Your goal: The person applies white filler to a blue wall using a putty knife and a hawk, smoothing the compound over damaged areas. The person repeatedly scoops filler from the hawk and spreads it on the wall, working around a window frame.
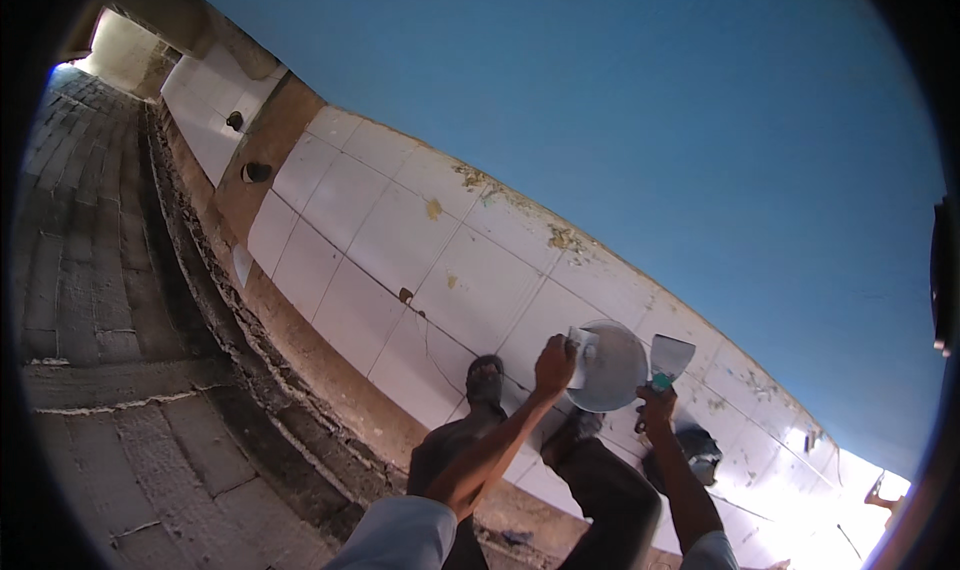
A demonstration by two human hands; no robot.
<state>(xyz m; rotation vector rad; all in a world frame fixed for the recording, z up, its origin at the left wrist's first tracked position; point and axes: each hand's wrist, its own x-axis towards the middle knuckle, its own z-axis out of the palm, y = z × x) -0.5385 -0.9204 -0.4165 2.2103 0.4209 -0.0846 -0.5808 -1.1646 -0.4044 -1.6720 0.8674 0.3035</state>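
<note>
Two hands are working over a band of white tiles (380, 240) running from far left to near right. The left hand (553, 363) is holding a round metal pan (612, 367) by its left rim, its grip clenched on the edge. The right hand (655, 407) is grasping a scraper (668, 358) by its green handle (the blade is standing just right of the pan, almost touching it). Below the hands, two sandalled feet (486, 378) are resting on the tiles. A brick floor (90, 270) is lying to the left.
</note>
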